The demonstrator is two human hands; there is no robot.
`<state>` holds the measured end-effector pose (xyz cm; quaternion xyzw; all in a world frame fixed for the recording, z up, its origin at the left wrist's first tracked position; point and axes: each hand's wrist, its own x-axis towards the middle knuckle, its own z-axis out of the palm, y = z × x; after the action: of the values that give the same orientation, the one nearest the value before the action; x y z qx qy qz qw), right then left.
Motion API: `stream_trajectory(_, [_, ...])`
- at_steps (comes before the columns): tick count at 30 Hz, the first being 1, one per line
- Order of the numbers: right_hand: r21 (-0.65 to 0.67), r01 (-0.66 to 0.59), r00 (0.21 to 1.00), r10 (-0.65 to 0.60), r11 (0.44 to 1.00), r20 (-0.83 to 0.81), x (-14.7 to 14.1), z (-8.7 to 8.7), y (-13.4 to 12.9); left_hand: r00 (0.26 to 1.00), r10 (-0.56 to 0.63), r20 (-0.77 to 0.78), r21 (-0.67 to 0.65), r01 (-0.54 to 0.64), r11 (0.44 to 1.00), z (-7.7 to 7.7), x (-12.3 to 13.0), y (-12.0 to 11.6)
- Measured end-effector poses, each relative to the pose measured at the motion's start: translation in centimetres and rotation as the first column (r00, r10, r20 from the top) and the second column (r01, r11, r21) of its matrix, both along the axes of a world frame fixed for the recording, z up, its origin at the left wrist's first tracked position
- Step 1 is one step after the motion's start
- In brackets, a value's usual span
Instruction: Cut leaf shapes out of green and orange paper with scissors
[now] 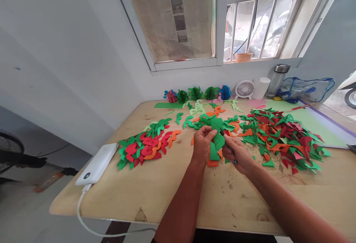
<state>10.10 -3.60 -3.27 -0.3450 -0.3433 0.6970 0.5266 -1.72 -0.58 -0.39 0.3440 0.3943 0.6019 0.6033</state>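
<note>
My left hand (204, 143) pinches a piece of green paper (219, 141) with a curved, scalloped edge, held above the middle of the table. In my right hand (239, 152) is a pair of scissors (235, 160), its dark handles around my fingers and its blades against the paper's right side. Most of the blades is hidden by the paper and my fingers. Below my hands lie a green paper piece (214, 153) and an orange paper piece (213, 163). Just beyond them is a heap of green and orange cut shapes (198, 122).
Wavy red, green and orange paper shapes (147, 146) lie at left, a large pile of scraps (280, 135) at right. A white power bank (97, 164) with a cable rests near the left edge. Paper honeycomb figures (195, 93), a small fan (244, 89) and a glass bottle (278, 81) line the back.
</note>
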Motion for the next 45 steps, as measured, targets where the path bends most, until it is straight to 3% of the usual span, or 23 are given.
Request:
stream_trajectory(9, [-0.008,0.003,0.999,-0.002,1.000,0.032,-0.35,0.31,-0.14,0.999,0.013,-0.034,0.016,-0.013,1.000,-0.27,0.11,-0.02])
stream_trajectory(21, [0.012,0.012,0.994,-0.014,1.000,0.113,0.05,0.37,0.06,0.996,-0.055,-0.071,-0.009,0.055,0.998,0.03,-0.17,-0.10])
stream_trajectory(45, [-0.016,-0.015,0.997,0.016,1.000,0.081,-0.23,0.26,-0.19,0.998,-0.031,-0.050,-0.053,0.028,0.998,0.13,-0.39,-0.12])
